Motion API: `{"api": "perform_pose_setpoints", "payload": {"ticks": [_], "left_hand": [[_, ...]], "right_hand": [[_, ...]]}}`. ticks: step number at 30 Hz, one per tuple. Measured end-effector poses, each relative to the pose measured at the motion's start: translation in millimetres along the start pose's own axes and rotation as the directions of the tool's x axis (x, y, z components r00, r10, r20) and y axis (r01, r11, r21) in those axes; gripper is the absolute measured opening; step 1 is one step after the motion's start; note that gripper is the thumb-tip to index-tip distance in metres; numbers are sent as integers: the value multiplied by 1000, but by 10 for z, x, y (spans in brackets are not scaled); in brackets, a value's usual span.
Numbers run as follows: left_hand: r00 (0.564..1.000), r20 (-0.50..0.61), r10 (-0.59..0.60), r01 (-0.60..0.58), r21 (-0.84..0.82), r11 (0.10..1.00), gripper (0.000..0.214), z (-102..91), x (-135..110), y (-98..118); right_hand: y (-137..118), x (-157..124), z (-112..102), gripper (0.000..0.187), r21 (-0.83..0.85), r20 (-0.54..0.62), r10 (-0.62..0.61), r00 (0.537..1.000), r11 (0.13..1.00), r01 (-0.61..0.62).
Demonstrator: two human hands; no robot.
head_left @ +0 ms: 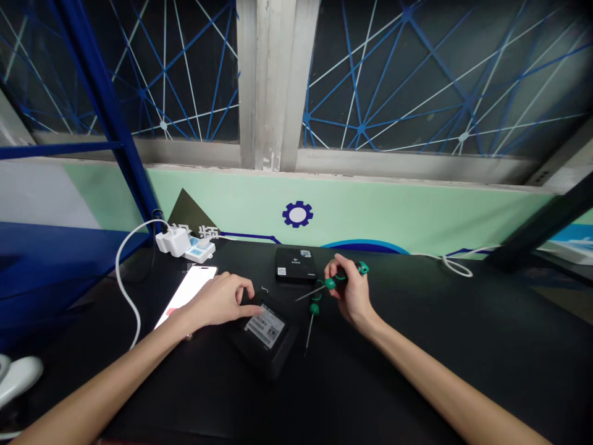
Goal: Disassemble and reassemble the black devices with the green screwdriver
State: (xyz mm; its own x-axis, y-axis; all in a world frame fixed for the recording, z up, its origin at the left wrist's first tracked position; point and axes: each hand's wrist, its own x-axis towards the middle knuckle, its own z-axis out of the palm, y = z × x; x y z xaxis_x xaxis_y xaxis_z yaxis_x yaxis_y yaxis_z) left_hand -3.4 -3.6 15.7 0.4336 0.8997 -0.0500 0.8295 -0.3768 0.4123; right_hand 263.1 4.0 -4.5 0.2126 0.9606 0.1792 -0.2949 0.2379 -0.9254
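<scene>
Green-handled screwdriver pinched in right hand, left hand arched, fingertips resting on black device casing, second screwdriver lying between them.

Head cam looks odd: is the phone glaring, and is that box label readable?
Head view: the phone screen is blown out white, nothing legible; the wide lens bows the window frame; the label on the black box is too soft and small to read.
</scene>
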Motion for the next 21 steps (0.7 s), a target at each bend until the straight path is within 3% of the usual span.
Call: {"api": "perform_pose_setpoints", "payload": {"ticks": [5,11,17,21], "left_hand": [[996,-33,81,-82,-54,995,37,24,18,-12],[975,-178,135,-130,39,991,38,99,36,-21],[969,-170,179,-155,144,977,21,57,-8,45],[974,-133,181,-167,110,980,25,20,-20,41]], "right_hand": [[53,39,-11,43,-126,-29,29,999,991,-33],[94,34,-13,49,-318,29,-6,1000,948,15],[132,17,-43,34,-466,126,-54,991,878,107],[110,-9,-52,21,-535,225,-46,973,829,162]]}}
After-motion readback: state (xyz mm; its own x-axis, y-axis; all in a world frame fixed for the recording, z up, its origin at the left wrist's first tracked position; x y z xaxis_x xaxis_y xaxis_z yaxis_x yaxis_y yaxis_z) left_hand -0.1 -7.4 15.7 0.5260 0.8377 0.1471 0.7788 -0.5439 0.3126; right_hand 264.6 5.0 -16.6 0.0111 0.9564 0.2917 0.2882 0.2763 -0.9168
